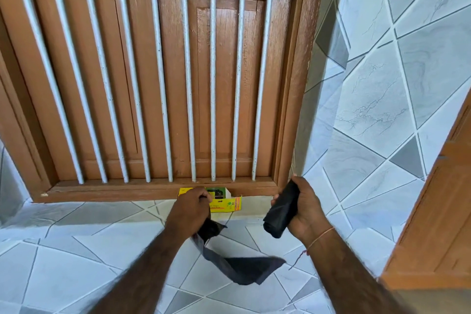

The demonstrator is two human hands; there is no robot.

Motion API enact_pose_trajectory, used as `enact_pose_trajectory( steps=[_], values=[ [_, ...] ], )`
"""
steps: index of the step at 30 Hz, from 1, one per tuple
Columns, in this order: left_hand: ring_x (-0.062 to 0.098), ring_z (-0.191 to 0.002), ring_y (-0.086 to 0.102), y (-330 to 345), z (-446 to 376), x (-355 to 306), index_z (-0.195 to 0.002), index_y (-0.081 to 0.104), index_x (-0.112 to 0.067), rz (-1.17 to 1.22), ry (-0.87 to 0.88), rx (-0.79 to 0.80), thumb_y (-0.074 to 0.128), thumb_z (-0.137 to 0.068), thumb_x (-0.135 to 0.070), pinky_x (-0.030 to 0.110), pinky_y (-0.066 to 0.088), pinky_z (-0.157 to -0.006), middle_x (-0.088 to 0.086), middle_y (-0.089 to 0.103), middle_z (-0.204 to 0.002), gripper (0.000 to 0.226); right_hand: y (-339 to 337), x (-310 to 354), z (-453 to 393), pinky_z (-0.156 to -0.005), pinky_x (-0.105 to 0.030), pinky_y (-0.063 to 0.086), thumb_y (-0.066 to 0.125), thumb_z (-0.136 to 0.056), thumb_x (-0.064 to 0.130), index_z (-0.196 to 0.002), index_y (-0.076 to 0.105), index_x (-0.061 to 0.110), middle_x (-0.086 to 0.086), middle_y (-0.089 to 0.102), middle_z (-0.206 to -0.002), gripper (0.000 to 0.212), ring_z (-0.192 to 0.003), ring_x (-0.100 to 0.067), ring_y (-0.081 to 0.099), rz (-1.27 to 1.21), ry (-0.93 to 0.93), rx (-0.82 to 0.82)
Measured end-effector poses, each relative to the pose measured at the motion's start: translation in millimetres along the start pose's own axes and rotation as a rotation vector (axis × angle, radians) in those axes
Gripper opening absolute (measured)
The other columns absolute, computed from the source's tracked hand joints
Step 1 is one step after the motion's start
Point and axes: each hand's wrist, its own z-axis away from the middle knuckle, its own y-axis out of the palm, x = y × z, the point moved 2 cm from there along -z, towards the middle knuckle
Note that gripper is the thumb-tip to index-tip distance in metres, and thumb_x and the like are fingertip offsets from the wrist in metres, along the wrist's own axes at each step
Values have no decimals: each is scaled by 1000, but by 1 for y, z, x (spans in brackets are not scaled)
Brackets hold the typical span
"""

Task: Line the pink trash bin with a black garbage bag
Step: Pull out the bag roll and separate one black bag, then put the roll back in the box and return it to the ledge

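A home interior: grey-and-white geometric wall tiles (382, 99) surround a brown wooden shuttered window (158, 79) with white metal bars (187, 79), above the fingers; a wooden door frame (433, 199) stands right of them.

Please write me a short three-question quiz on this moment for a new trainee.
1. True or false: the right hand holds a roll of black bags.
2. Multiple choice: the loose black bag hanging from the left hand is
A. spread flat on the tiles
B. hanging free in the air
C. already inside a bin
3. Fill in: the yellow box sits on the tiled ledge just below the wooden ____ with white bars.

Key
1. True: the fingers curl round the roll.
2. B: it trails down from the left grip, and no bin is in view.
3. Window.
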Motion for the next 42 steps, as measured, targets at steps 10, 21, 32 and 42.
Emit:
enact_pose_trajectory(
  steps=[10, 21, 32, 42],
  values=[
    [29, -120, 56, 15, -45, 6, -144, 34, -25, -886, 77, 321, 74, -73, -48, 41, 48, -95, 5, 51, -138, 84, -15, -3, -14, -76, -42, 51, 55, -84, -6, -97, 57, 7, -16, 60, -83, 18, -74, -29, 58, 72, -120, 14],
    [16, -100, 63, 23, -3, -6, -125, 40, -36, -407, 230, 20, 72, -80, -37, 27, 52, -76, -11, 56, -127, 55, -10, 33, -3, -80, -36, 52, 57, -84, -12, -98, 59, 11, -10, 60, -92, 28, -89, -25, 59, -187, -405, 150],
    [17, -74, 66, 8, 31, -32, -136, 34, -41, -509, 379, -184, 74, -78, -34, 23, 52, -54, -4, 58, -122, 71, 32, 14, 59, -72, -25, 56, 65, -81, -12, -99, 62, 20, 6, 69, -82, 36, -80, -8, 64, 99, -644, 186],
    [21, -53, 62, 1, 47, -35, -134, 39, -38, -628, 416, -194, 84, -68, -27, 29, 52, -37, 6, 61, -108, 80, 25, 13, 78, -72, -14, 52, 71, -79, -6, -102, 58, 17, 1, 65, -90, 35, -75, 2, 61, 278, -806, 40]
  ],
)
